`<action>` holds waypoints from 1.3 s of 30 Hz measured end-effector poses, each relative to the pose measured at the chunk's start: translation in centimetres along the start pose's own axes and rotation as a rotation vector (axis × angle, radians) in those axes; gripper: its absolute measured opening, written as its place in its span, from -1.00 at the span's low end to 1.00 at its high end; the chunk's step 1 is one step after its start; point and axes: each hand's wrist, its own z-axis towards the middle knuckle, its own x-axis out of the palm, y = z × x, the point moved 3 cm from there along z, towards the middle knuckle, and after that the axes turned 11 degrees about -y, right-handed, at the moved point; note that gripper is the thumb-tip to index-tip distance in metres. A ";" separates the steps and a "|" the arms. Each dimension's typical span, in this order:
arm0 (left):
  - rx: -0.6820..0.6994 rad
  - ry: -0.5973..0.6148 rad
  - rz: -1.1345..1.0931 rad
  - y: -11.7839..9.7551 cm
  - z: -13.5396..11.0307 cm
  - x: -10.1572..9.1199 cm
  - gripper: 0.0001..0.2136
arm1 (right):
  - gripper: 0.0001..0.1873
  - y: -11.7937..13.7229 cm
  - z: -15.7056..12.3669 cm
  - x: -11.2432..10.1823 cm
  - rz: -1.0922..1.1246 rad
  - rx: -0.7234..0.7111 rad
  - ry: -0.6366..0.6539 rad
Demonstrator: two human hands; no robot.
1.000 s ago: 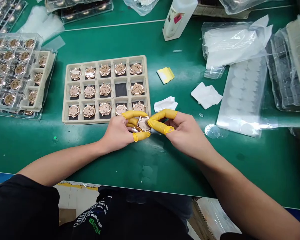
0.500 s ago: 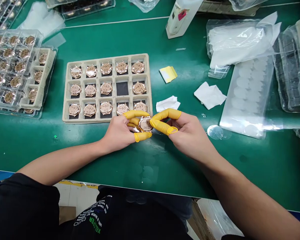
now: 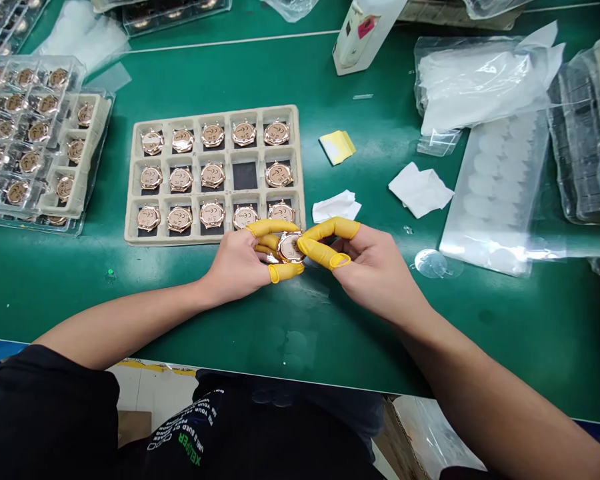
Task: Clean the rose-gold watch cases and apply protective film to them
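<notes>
On the green tabletop (image 3: 360,353) lies a beige tray (image 3: 175,239). By its near right corner, the right hand (image 3: 373,270) has its grip pinched closed; the left hand (image 3: 240,263) grips a rose-gold watch case (image 3: 289,247), which the right fingertips (image 3: 310,246) touch.

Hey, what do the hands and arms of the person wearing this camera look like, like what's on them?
The left hand and right hand wear yellow finger covers with rolled rims on thumbs and some fingers. Both forearms are bare; a black sleeve ends near the left elbow.
</notes>
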 end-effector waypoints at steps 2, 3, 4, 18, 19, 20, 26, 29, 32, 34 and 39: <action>0.007 0.005 0.001 0.0 0.0 0.0 -0.43 | -0.82 -0.1 0.0 0.0 -0.016 -0.001 -0.003; 0.011 0.005 0.000 0.0 0.0 0.0 -0.43 | -0.82 -0.1 -0.1 0.0 -0.026 -0.003 -0.002; 0.011 0.005 0.000 0.0 0.0 0.0 -0.44 | -0.81 -0.2 -0.1 0.1 -0.036 -0.006 -0.001; 0.014 -0.009 0.030 0.3 0.1 -0.1 -0.44 | -0.73 -0.9 3.6 -4.2 -0.503 -0.451 -0.454; 0.020 -0.006 0.027 0.3 0.2 0.0 -0.45 | -0.72 -1.4 4.1 -4.0 -0.543 -0.462 -0.403; 0.026 -0.005 0.027 0.3 0.2 0.0 -0.45 | -0.75 -1.8 4.4 -3.9 -0.565 -0.480 -0.364; 0.033 -0.014 0.033 0.4 0.2 -0.1 -0.46 | -0.87 -0.9 3.9 -5.7 -0.569 -0.473 -0.483; 0.037 -0.007 0.034 0.3 0.1 -0.1 -0.46 | -0.74 -0.9 4.0 -7.3 -0.722 -0.373 -0.533; 0.042 -0.008 0.032 0.4 0.0 -0.1 -0.46 | -0.60 -0.9 6.0 -7.7 -0.677 -0.280 -0.611; 0.031 -0.008 0.024 0.5 0.0 -0.1 -0.45 | -0.61 -0.4 8.5 -6.8 -0.621 -0.268 -0.576; 0.028 -0.006 0.019 0.7 0.1 -0.1 -0.43 | -0.73 1.7 14.5 -3.0 -0.861 -0.197 -0.389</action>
